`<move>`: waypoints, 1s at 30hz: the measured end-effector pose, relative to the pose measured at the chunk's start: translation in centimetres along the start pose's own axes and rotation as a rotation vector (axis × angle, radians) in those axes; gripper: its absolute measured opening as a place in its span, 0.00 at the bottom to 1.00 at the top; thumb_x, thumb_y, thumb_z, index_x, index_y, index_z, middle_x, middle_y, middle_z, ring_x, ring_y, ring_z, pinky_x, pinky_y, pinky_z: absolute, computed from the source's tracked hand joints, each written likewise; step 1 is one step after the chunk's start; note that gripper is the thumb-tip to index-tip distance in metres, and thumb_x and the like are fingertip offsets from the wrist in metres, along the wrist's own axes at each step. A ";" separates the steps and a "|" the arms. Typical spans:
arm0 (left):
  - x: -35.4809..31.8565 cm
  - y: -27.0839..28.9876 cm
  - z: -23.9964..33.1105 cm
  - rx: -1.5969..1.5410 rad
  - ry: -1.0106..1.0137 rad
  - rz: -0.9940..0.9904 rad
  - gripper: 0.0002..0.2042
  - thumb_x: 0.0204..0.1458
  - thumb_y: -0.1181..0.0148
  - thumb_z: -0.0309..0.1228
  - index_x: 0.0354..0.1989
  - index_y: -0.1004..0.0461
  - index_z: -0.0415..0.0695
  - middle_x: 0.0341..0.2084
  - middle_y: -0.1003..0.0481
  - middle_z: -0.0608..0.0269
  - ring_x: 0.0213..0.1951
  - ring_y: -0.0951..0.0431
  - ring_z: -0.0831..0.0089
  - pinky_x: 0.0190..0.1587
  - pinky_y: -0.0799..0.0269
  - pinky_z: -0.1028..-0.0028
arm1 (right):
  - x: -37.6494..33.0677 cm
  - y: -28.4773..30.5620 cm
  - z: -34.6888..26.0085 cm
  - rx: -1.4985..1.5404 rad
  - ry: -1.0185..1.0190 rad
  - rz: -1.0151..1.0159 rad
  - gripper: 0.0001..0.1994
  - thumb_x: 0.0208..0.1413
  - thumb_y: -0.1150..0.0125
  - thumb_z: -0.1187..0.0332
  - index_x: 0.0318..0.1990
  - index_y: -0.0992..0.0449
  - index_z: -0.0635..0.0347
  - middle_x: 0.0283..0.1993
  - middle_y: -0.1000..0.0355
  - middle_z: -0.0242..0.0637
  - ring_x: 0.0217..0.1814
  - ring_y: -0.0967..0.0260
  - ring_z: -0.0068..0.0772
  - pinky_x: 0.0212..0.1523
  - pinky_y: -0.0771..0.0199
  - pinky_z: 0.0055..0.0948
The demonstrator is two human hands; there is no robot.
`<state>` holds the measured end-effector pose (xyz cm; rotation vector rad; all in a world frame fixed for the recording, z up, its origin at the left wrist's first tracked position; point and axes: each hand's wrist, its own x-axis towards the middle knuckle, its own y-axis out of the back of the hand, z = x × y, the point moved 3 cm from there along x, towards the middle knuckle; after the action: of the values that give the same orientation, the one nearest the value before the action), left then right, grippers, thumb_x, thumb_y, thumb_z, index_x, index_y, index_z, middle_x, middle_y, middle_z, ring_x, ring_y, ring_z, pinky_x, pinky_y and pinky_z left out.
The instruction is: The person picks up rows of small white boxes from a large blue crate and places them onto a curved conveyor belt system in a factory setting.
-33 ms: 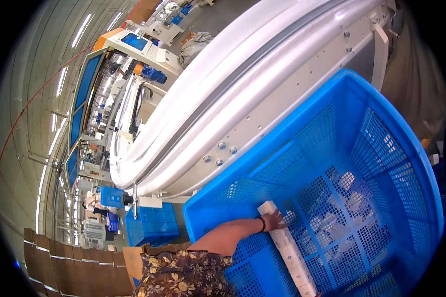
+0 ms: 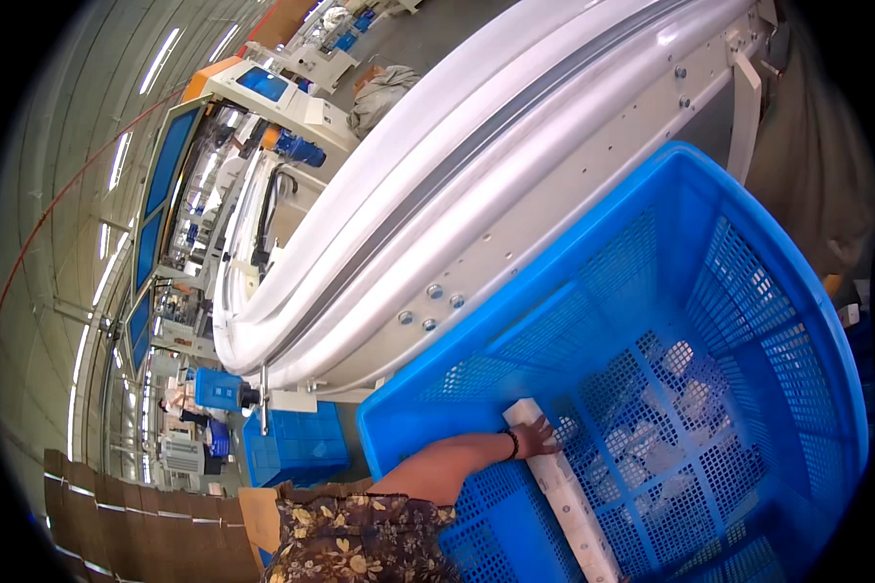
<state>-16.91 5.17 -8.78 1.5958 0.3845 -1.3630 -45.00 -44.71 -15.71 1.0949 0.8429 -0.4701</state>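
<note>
My left hand [image 2: 535, 439], with a dark beaded bracelet at the wrist, is closed over the far end of a long row of small white boxes [image 2: 566, 496]. The row lies slantwise inside a large blue plastic basket [image 2: 399, 408] with mesh walls and floor, and runs toward the lower edge of the head view. Its boxes sit end to end in one line. A tiny bit of skin at the lower edge, by the row's near end, may be my right hand; its fingers are hidden.
A white curved conveyor [image 2: 379, 243] with a grey track runs beyond the basket. Left of the basket stand a blue crate [image 2: 297, 442] and brown cardboard [image 2: 146, 515]. A machine with blue panels [image 2: 156, 185] is farther back. Brown cloth [image 2: 817, 165] hangs at the right.
The picture has shifted very slightly. My left hand stays on the row of white boxes, and nothing has been taken up or let go.
</note>
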 end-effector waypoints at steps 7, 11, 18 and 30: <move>1.5 1.4 -1.5 -0.083 -0.058 0.078 0.27 0.65 0.58 0.36 0.72 0.50 0.74 0.66 0.43 0.51 0.68 0.45 0.40 0.55 0.30 0.40 | 0.3 4.3 2.0 0.279 -0.070 0.061 0.36 0.57 0.45 0.60 0.73 0.49 0.52 0.72 0.48 0.45 0.70 0.46 0.56 0.68 0.47 0.57; 1.5 -1.0 -0.9 -0.246 -0.005 0.203 0.23 0.62 0.55 0.35 0.67 0.39 0.67 0.58 0.34 0.53 0.64 0.37 0.48 0.52 0.28 0.47 | -2.1 5.1 5.8 0.455 -0.004 0.169 0.39 0.52 0.39 0.64 0.73 0.48 0.50 0.69 0.43 0.45 0.68 0.43 0.53 0.67 0.43 0.51; 1.3 -0.6 -1.8 0.195 -0.155 0.459 0.23 0.60 0.54 0.32 0.66 0.36 0.60 0.50 0.26 0.56 0.58 0.29 0.55 0.44 0.22 0.56 | -1.0 7.4 3.0 0.372 -0.103 0.121 0.41 0.50 0.35 0.60 0.72 0.47 0.49 0.62 0.34 0.39 0.65 0.39 0.42 0.68 0.44 0.54; 2.1 -0.4 -5.7 0.237 -0.488 0.424 0.44 0.33 0.26 0.43 0.66 0.36 0.59 0.49 0.27 0.55 0.53 0.28 0.55 0.58 0.38 0.46 | 2.0 9.7 2.6 0.527 -0.030 0.260 0.47 0.29 0.21 0.49 0.63 0.34 0.48 0.52 0.32 0.30 0.54 0.37 0.38 0.59 0.39 0.48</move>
<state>-13.25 9.31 -11.32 1.3630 -0.4007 -1.4333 -35.99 -42.96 -11.15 1.6547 0.5473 -0.5002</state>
